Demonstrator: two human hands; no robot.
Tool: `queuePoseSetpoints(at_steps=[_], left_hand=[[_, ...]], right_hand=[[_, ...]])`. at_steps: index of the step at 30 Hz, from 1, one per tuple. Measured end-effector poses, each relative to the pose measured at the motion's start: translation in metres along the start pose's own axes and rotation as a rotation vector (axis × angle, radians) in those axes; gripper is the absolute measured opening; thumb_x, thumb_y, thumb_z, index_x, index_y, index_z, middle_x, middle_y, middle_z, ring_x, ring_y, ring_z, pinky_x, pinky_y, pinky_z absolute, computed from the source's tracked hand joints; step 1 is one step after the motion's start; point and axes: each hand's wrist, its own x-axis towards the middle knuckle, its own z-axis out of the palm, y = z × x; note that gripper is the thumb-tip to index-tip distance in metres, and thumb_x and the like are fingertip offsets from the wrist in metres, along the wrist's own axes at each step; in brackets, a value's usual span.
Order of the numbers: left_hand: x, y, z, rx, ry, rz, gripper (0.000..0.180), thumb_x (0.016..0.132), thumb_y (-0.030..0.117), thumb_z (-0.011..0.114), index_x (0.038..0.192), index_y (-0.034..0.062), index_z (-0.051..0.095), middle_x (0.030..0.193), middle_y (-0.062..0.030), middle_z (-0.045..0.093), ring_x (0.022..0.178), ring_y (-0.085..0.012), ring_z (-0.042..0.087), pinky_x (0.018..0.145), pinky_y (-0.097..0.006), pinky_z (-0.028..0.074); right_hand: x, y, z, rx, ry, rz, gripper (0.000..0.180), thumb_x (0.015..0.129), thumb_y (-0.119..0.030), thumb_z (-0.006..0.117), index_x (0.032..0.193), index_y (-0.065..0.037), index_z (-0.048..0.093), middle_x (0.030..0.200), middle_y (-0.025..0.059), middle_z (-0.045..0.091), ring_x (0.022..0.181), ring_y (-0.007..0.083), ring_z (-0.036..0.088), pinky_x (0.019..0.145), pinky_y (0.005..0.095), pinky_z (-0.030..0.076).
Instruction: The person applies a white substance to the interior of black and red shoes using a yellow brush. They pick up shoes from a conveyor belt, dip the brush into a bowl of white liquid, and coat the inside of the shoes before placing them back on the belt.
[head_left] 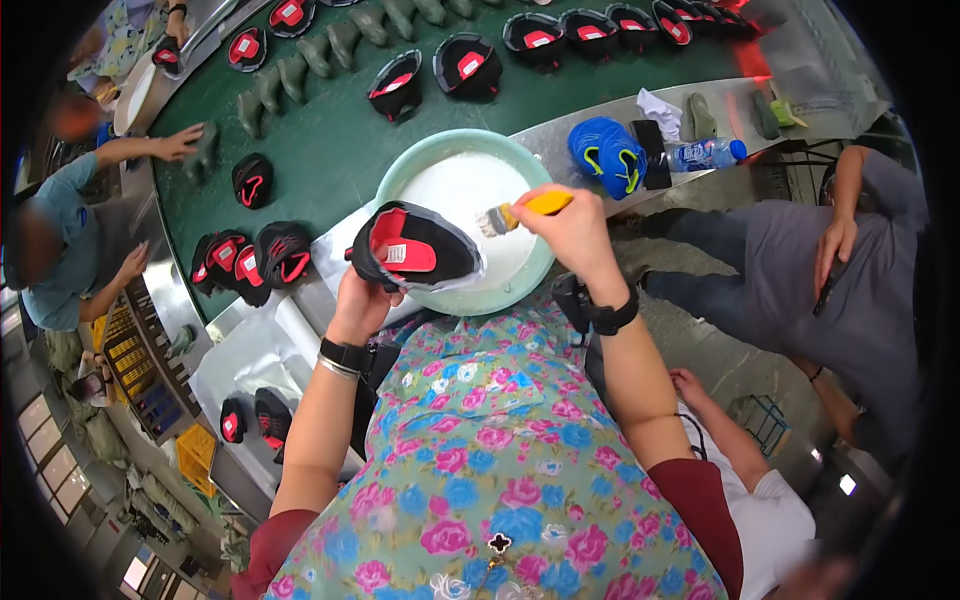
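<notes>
While shoe uppers (255, 260) crowd the green conveyor belt (340, 150), a factory floor (700, 330) surrounds.

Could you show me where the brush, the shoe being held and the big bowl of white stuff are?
brush (535, 206): head view, on its yellow handle, in the right hand.
shoe upper (418, 250): head view, on its red lining, held by the left hand.
basin (400, 178): head view, on its pale green rim.
</notes>
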Motion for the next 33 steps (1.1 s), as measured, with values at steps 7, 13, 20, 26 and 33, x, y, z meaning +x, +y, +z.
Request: queuePoseSetpoints(at_steps=[7, 13, 20, 26, 33], left_hand=[[-0.006, -0.001, 0.006, -0.043, 0.105, -0.015, 0.028, 0.093, 0.026, 0.065, 0.112, 0.0053, 0.061, 0.076, -0.0069, 0.066, 0.054, -0.0184, 0.058, 0.040, -0.030, 0.037], [0.001, 0.000, -0.005, 0.004, 0.126, 0.008, 0.029, 0.095, 0.029, 0.060, 0.112, 0.0047, 0.061, 0.078, -0.0070, 0.066, 0.048, -0.0180, 0.055, 0.038, -0.028, 0.036], [0.009, -0.011, -0.023, -0.320, -0.247, -0.427, 0.038, 0.098, 0.040, 0.051, 0.110, 0.0040, 0.058, 0.075, -0.0047, 0.058, 0.043, -0.0123, 0.045, 0.038, -0.022, 0.035], [0.000, 0.005, -0.009, -0.323, -0.239, -0.642, 0.040, 0.101, 0.040, 0.044, 0.097, 0.0024, 0.056, 0.056, -0.0042, 0.045, 0.041, -0.0096, 0.038, 0.035, -0.020, 0.025], [0.051, 0.073, -0.049, -0.113, 0.091, -0.111, 0.025, 0.099, 0.010, 0.049, 0.121, 0.0095, 0.061, 0.097, -0.0049, 0.068, 0.078, -0.0178, 0.065, 0.066, -0.033, 0.055]], right_hand=[[-0.016, -0.027, 0.013, -0.055, -0.063, -0.057, 0.023, 0.078, -0.021, 0.079, 0.083, 0.000, 0.072, 0.062, 0.0115, 0.067, 0.057, 0.0184, 0.066, 0.057, 0.0319, 0.052], [-0.029, -0.061, 0.001, 0.089, -0.116, 0.086, 0.022, 0.080, -0.019, 0.078, 0.083, 0.001, 0.071, 0.061, 0.0089, 0.066, 0.057, 0.0131, 0.064, 0.056, 0.0300, 0.051], [-0.002, -0.098, 0.030, 0.294, -0.446, -0.393, 0.015, 0.082, -0.007, 0.078, 0.094, 0.001, 0.074, 0.092, 0.0057, 0.073, 0.083, 0.0100, 0.066, 0.073, 0.0246, 0.051], [0.024, -0.058, 0.040, 0.196, -0.197, -0.197, 0.014, 0.079, -0.014, 0.080, 0.083, -0.002, 0.073, 0.070, 0.0061, 0.069, 0.064, 0.0112, 0.065, 0.061, 0.0274, 0.051], [0.001, -0.032, 0.003, 0.216, -0.020, 0.248, 0.017, 0.084, -0.014, 0.077, 0.081, 0.001, 0.071, 0.064, 0.0023, 0.067, 0.057, 0.0064, 0.060, 0.054, 0.0238, 0.046]])
